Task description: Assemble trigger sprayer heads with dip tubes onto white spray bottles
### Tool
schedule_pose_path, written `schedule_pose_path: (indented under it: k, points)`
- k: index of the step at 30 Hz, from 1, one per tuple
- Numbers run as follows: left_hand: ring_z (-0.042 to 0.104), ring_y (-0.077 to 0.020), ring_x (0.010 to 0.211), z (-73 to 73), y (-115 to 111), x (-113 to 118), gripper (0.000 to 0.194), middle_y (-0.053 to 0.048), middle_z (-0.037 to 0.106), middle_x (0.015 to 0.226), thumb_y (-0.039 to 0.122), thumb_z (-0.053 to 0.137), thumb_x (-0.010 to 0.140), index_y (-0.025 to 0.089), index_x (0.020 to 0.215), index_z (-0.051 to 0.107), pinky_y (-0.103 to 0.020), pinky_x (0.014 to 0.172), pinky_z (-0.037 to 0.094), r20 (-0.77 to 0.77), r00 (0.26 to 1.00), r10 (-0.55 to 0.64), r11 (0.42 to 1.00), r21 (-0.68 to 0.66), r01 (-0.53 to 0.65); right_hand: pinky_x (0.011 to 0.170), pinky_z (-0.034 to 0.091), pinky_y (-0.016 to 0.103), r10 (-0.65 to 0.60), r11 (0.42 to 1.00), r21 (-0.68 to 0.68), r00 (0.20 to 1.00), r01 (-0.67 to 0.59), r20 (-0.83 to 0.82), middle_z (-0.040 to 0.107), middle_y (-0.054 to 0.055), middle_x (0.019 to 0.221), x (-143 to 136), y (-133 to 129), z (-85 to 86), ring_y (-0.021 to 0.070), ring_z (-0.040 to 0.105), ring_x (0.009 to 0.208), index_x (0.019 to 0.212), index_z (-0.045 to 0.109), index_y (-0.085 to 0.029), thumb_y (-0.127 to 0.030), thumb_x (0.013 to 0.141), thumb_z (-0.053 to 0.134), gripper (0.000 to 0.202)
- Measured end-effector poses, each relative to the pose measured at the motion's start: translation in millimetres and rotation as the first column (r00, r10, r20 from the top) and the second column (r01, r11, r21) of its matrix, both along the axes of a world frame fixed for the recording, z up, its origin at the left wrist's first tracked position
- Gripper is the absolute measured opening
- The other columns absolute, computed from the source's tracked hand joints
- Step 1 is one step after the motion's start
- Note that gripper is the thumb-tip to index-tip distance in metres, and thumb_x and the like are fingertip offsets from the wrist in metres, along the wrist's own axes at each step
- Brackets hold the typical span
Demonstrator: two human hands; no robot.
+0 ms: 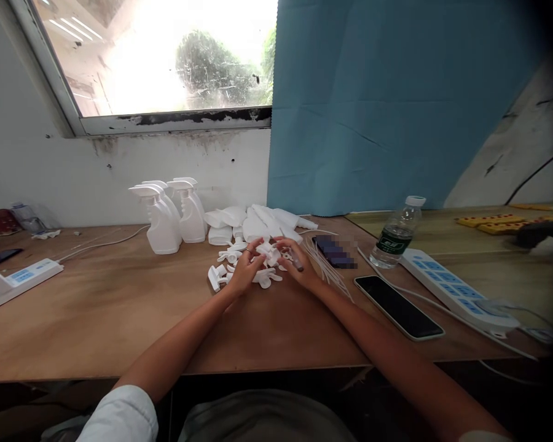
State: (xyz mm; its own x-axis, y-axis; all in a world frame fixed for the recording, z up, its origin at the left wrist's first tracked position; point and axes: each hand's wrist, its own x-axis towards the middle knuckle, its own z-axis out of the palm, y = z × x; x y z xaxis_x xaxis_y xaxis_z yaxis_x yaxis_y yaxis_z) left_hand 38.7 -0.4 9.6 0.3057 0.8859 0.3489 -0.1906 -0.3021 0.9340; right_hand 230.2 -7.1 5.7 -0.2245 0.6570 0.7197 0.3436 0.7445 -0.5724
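Over a heap of loose white plastic parts, my left hand (247, 268) and my right hand (300, 265) face each other. A white spray-head part (270, 254) sits between them, with fingers of both hands curled round it. Its exact shape is partly hidden by the fingers. Just below lie more white trigger pieces (267, 278), and to the left another white spray head (217, 277) rests on the brown table (120, 319). Behind the hands, several white bottle bodies (258, 222) lie in a pile. Thin white dip tubes (327, 270) are spread beside my right hand.
Assembled white spray bottles (163, 227) stand upright at the back left. On the right are a dark phone (328, 250), a second phone (399, 307), a water bottle (394, 236) and a power strip (458, 291). Another power strip (23, 281) lies far left.
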Motion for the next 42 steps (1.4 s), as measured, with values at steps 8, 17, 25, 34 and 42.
schedule_pose_path:
  k: [8,17,25,34,42]
  points:
    - [0.057,-0.0144,0.086,-1.3,18,-12,0.05,-0.012,0.053,0.132,0.037,0.065,0.079,0.017,0.124,0.055,-0.025,0.067,0.051,0.119,0.985,0.122,0.992,-0.053,-0.117,0.093,0.043,0.045,-0.435,0.897,0.148,0.892,0.417,0.121,0.063,0.01,0.105,39,41,-17.4,0.0292,0.057,0.103,0.104,0.056,-0.022,-0.027,0.082,0.052,0.022]
    - [0.056,-0.0134,0.079,14.2,34,-33,0.032,-0.004,0.06,0.091,0.036,0.058,0.084,0.016,0.109,0.056,-0.024,0.07,0.045,-0.05,0.929,0.368,0.923,0.142,-0.358,0.084,0.039,0.044,-0.637,0.678,0.014,0.579,0.735,0.509,0.061,0.013,0.116,76,44,-11.4,0.0357,0.052,0.108,0.105,0.052,-0.022,-0.038,0.069,0.069,0.043]
    - [0.063,-0.017,0.076,51.3,53,-19,0.029,-0.007,0.055,0.114,0.027,0.064,0.081,0.019,0.108,0.056,-0.031,0.073,0.048,-0.703,0.402,0.587,0.746,0.662,0.07,0.072,0.04,0.034,-0.581,0.738,-0.07,0.685,0.671,0.439,0.061,0.011,0.108,82,46,-11.6,0.0301,0.057,0.095,0.099,0.047,-0.022,-0.043,0.067,0.07,0.045]
    - [0.064,-0.0264,0.098,67.6,75,7,0.041,-0.011,0.054,0.12,0.027,0.071,0.078,0.017,0.116,0.061,-0.033,0.078,0.049,-0.824,0.02,0.566,0.762,0.533,0.368,0.074,0.04,0.035,-0.685,0.718,-0.002,0.708,0.696,0.174,0.06,0.007,0.1,71,42,0.6,0.0281,0.056,0.094,0.092,0.044,-0.024,-0.048,0.071,0.065,0.038]
    - [0.063,-0.0265,0.103,61.5,116,27,0.034,-0.012,0.053,0.124,0.026,0.061,0.086,0.019,0.119,0.059,-0.035,0.083,0.049,-0.811,0.051,0.582,0.768,0.57,0.291,0.075,0.038,0.039,-0.82,0.536,-0.064,0.537,0.842,0.2,0.062,0.011,0.105,92,76,14.6,0.0332,0.055,0.098,0.091,0.047,-0.023,-0.047,0.07,0.065,0.036]
